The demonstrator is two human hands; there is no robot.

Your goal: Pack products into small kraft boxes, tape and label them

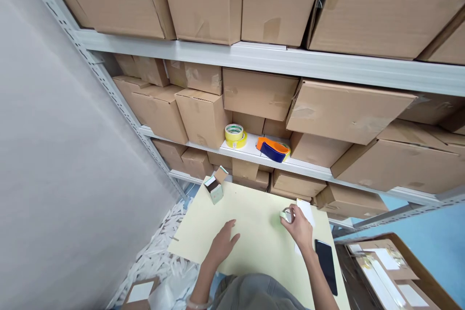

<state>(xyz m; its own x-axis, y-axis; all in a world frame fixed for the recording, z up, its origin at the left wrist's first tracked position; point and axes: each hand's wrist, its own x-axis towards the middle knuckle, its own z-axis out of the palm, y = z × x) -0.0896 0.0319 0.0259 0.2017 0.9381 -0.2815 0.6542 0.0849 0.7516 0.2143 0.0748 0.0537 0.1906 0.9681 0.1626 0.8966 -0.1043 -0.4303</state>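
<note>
Object (283, 215) near white paper (307, 211) — small, rounded, pale green

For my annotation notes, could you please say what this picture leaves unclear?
All in the head view:
- White paper: partly covered by the right hand.
- Ring-shaped item: partly hidden by that hand.
- Contents of shelved boxes: hidden by cardboard.
- Lower-left carton: cut off by the bottom edge.

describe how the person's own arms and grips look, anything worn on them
Both the left grip and the right grip are bare, with no gloves. The visible forearms show no sleeves. A pale, rounded bracelet circles the left arm near the bottom edge; the right arm shows no band. Between them is a plain grey garment.
</note>
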